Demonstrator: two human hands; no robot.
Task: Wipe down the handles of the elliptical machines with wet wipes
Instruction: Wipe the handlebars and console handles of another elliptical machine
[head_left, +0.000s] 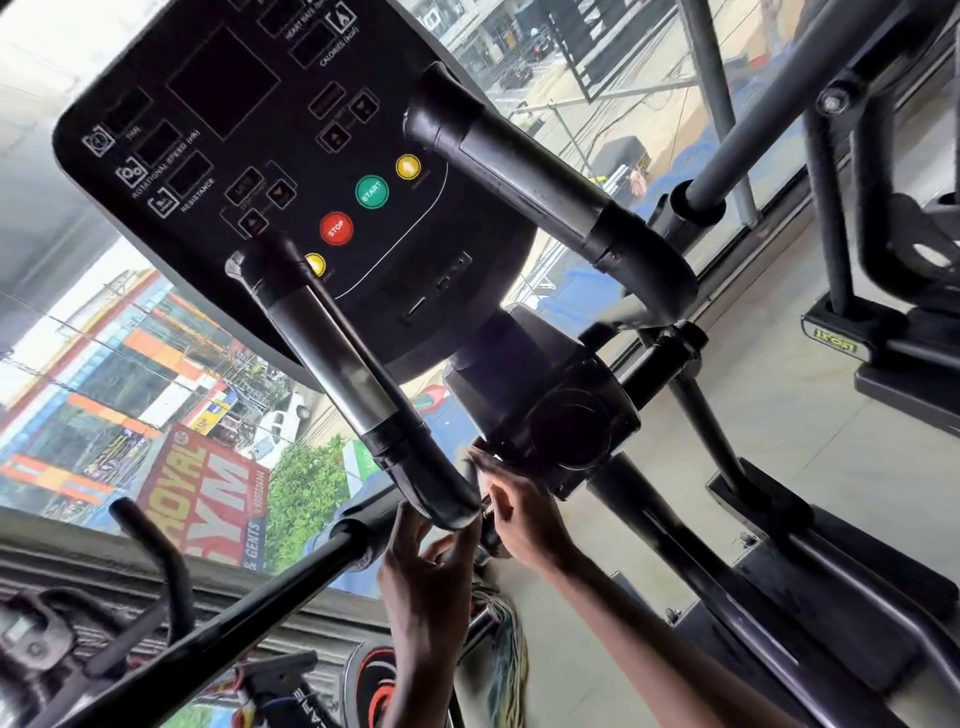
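The elliptical's black console (249, 171) fills the upper left of the tilted head view. Two fixed handles with metal sensor sleeves run under it: the near handle (343, 364) and the far handle (524, 176). My left hand (415, 566) reaches up from below, thumb and curled fingers cupping the near handle's lower bend (441, 499). My right hand (524, 519) comes from the right, its fingertips going behind that bend by the round pivot housing (571, 431), partly hidden. No wet wipe shows in either hand.
A long black moving arm (249, 603) crosses low on the left, and a grey one (763, 119) rises at upper right. Another machine's frame (852, 249) stands on the right. Windows lie beyond the console. The machine's base rails (810, 571) sit on the tiled floor.
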